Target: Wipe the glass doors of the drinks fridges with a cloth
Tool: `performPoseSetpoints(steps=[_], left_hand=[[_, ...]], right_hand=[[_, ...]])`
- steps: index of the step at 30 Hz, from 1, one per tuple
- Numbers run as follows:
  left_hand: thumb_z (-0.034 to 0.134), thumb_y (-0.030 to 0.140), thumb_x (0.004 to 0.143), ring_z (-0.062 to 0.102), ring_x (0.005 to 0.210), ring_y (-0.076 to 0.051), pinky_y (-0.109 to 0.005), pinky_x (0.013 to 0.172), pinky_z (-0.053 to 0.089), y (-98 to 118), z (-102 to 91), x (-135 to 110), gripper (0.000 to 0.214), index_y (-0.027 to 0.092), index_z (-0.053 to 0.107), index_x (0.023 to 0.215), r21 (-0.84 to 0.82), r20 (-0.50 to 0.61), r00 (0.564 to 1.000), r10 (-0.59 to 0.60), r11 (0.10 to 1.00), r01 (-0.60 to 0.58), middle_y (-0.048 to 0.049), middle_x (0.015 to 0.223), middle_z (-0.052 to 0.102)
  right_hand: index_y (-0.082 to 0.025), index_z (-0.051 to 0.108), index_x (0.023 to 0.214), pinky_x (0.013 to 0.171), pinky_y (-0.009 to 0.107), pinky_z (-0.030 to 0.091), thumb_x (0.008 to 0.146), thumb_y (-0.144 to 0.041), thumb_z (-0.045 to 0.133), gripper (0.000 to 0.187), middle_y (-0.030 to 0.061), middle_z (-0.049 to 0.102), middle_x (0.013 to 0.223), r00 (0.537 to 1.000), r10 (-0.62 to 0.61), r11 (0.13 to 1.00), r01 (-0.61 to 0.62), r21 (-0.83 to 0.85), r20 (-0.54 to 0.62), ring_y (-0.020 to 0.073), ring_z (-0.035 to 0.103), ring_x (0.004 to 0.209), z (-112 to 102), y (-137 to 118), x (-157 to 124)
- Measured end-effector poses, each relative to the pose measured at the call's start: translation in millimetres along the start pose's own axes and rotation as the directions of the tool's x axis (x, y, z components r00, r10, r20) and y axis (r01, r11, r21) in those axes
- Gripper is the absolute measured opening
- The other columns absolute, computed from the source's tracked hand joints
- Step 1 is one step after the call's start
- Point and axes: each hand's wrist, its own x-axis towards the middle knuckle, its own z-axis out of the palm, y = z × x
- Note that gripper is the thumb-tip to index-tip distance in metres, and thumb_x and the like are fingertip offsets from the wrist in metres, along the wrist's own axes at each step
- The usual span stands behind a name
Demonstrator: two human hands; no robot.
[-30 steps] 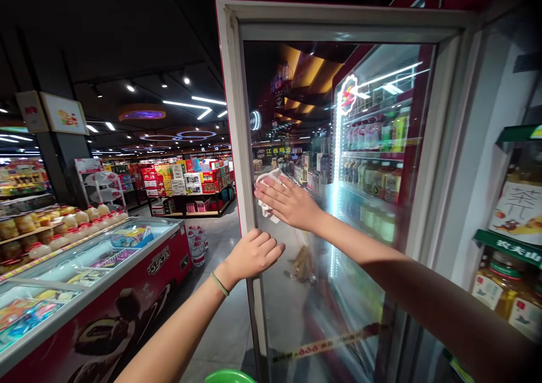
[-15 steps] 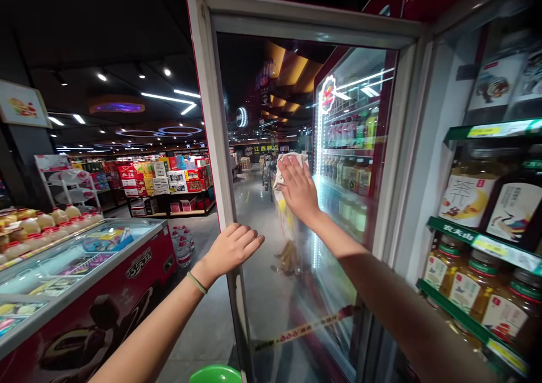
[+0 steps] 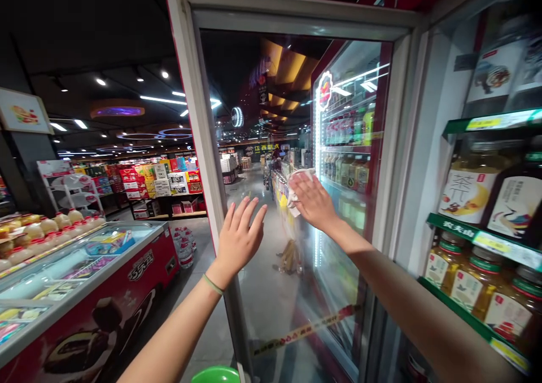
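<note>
The glass door (image 3: 271, 89) of a drinks fridge stands swung open in front of me, with a pale frame (image 3: 192, 106). My right hand (image 3: 314, 203) lies flat on the inner glass and presses a white cloth (image 3: 296, 184) against it. My left hand (image 3: 239, 237) rests flat on the glass beside the frame's free edge, fingers spread upward, holding nothing. A green band sits on that wrist.
Fridge shelves (image 3: 486, 239) on the right hold bottled tea (image 3: 466, 194). A red chest freezer (image 3: 84, 276) stands at the left, with shop aisles and stacked boxes (image 3: 161, 180) behind. A green rim (image 3: 215, 375) shows at the bottom edge.
My right hand slid the cloth rightward across the glass, up, then slightly down. My left hand let go of the frame edge and opened flat on the glass.
</note>
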Motion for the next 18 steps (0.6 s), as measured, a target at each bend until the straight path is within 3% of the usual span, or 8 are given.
performPoseSetpoints(steps=[4, 5, 7, 9, 11, 14, 16, 18], left_hand=[[0.063, 0.025, 0.095, 0.046, 0.146, -0.031, -0.054, 0.129, 0.021, 5.1, 5.7, 4.9, 0.054, 0.022, 0.055, 0.148, 0.029, 0.037, 0.999, -0.017, 0.999, 0.016, -0.0125, 0.151, 0.057], [0.063, 0.026, 0.095, 0.046, 0.147, -0.032, -0.056, 0.129, 0.020, 7.0, 8.2, 7.1, 0.054, 0.022, 0.055, 0.148, 0.029, 0.039, 0.998, -0.040, 0.999, 0.039, -0.0134, 0.151, 0.057], [0.065, 0.028, 0.094, 0.044, 0.148, -0.035, -0.060, 0.128, 0.019, 11.7, 13.5, 11.2, 0.054, 0.022, 0.056, 0.147, 0.023, 0.030, 0.995, -0.091, 0.996, 0.090, -0.0156, 0.150, 0.057], [0.065, 0.028, 0.094, 0.040, 0.149, -0.037, -0.064, 0.127, 0.018, 17.6, 17.6, 14.6, 0.055, 0.023, 0.056, 0.148, 0.011, 0.023, 0.991, -0.134, 0.991, 0.134, -0.0174, 0.149, 0.056], [0.065, 0.027, 0.094, 0.036, 0.152, -0.038, -0.067, 0.126, 0.015, 25.8, 20.4, 17.8, 0.058, 0.025, 0.053, 0.151, 0.004, 0.036, 0.983, -0.180, 0.984, 0.180, -0.0179, 0.151, 0.054], [0.066, 0.028, 0.093, 0.026, 0.156, -0.041, -0.073, 0.124, 0.010, 46.0, 25.1, 24.7, 0.062, 0.027, 0.050, 0.153, 0.003, 0.050, 0.957, -0.284, 0.959, 0.285, -0.0183, 0.157, 0.048], [0.068, 0.032, 0.092, 0.020, 0.157, -0.044, -0.077, 0.122, 0.003, 64.9, 31.0, 30.4, 0.066, 0.028, 0.047, 0.154, 0.003, 0.062, 0.938, -0.342, 0.940, 0.342, -0.0188, 0.161, 0.042], [0.069, 0.036, 0.091, 0.017, 0.158, -0.045, -0.080, 0.119, -0.002, 84.3, 39.5, 34.7, 0.071, 0.029, 0.043, 0.157, -0.005, 0.085, 0.923, -0.374, 0.927, 0.376, -0.0196, 0.164, 0.037]], right_hand=[[-0.022, -0.001, 0.167, 0.131, 0.058, 0.019, 0.107, -0.030, 0.034, 0.070, 0.0083, 0.020, 0.174, 0.923, 0.335, 0.939, -0.344, -0.017, -0.189, 0.0256, 0.016, 0.161, 0.3, 6.9, -1.3], [-0.021, -0.001, 0.167, 0.131, 0.058, 0.019, 0.106, -0.030, 0.034, 0.071, 0.0088, 0.019, 0.174, 0.925, 0.334, 0.939, -0.343, -0.021, -0.182, 0.0259, 0.015, 0.161, 1.8, 6.3, -1.9], [-0.025, 0.004, 0.168, 0.132, 0.055, 0.019, 0.105, -0.030, 0.040, 0.072, 0.0059, 0.025, 0.172, 0.987, 0.149, 0.988, -0.152, -0.033, -0.067, 0.0251, 0.021, 0.160, 4.4, 8.2, -9.1], [-0.029, 0.008, 0.167, 0.132, 0.054, 0.020, 0.104, -0.029, 0.044, 0.074, 0.0035, 0.030, 0.171, 1.000, 0.020, 1.000, -0.019, -0.025, 0.024, 0.0247, 0.027, 0.158, 3.7, 18.5, -23.0], [-0.029, 0.004, 0.167, 0.131, 0.056, 0.022, 0.104, -0.028, 0.041, 0.073, 0.0042, 0.028, 0.171, 0.992, 0.129, 0.991, -0.129, -0.031, -0.017, 0.0253, 0.026, 0.158, -1.0, 34.0, -36.9], [-0.024, -0.005, 0.167, 0.131, 0.059, 0.020, 0.107, -0.027, 0.032, 0.071, 0.0074, 0.017, 0.174, 0.895, 0.418, 0.904, -0.427, -0.028, -0.156, 0.0263, 0.016, 0.161, -8.5, 48.7, -47.3], [-0.024, -0.009, 0.166, 0.132, 0.058, 0.018, 0.107, -0.028, 0.032, 0.072, 0.0073, 0.013, 0.175, 0.912, 0.392, 0.915, -0.400, -0.048, -0.125, 0.0259, 0.012, 0.161, -10.5, 51.1, -52.2], [-0.028, -0.009, 0.166, 0.133, 0.056, 0.018, 0.107, -0.030, 0.038, 0.076, 0.0044, 0.017, 0.174, 0.981, 0.193, 0.978, -0.193, -0.075, -0.017, 0.0243, 0.015, 0.161, -11.7, 55.9, -62.0]])
